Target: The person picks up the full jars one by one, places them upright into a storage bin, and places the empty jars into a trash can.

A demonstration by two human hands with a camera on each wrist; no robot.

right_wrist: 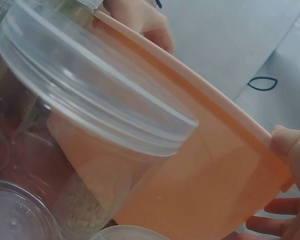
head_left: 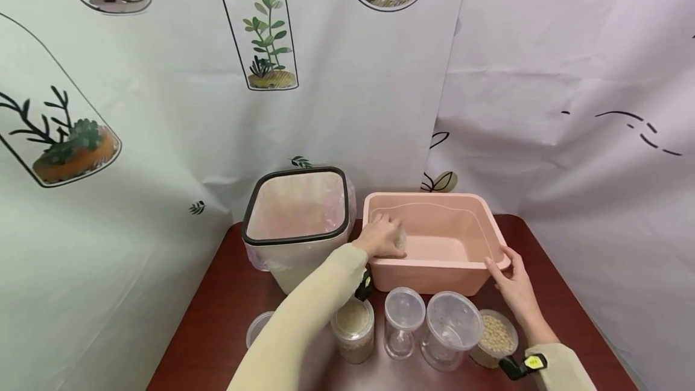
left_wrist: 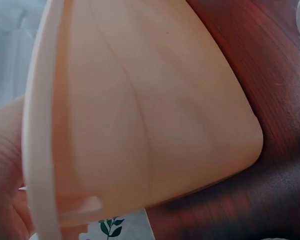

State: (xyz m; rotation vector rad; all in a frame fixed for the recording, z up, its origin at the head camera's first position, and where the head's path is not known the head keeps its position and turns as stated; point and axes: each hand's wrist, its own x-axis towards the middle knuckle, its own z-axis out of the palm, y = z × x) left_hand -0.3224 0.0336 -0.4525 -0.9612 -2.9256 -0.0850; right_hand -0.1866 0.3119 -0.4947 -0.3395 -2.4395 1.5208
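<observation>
My left hand (head_left: 382, 237) reaches over the left side of a pink plastic basin (head_left: 429, 276). Its fingers hold a small, clear, whitish object (head_left: 400, 238), mostly hidden by the hand; it looks like a plastic jar. In the left wrist view the basin's outer wall (left_wrist: 140, 110) fills much of the picture, with part of the hand behind the rim. At the basin's front right corner, my right hand (head_left: 513, 288) grips the rim, thumb on top and fingers outside. The right wrist view also has the basin's rim (right_wrist: 205, 87) running between the hands.
Left of the basin stands a white bin (head_left: 293, 258) with a black rim and a bag liner. In front are a jar of pale grain (head_left: 353, 330), clear jars (head_left: 404, 309) (head_left: 453, 321), and a jar of round beans (head_left: 495, 333). Another lid (head_left: 257, 326) shows beside my left sleeve.
</observation>
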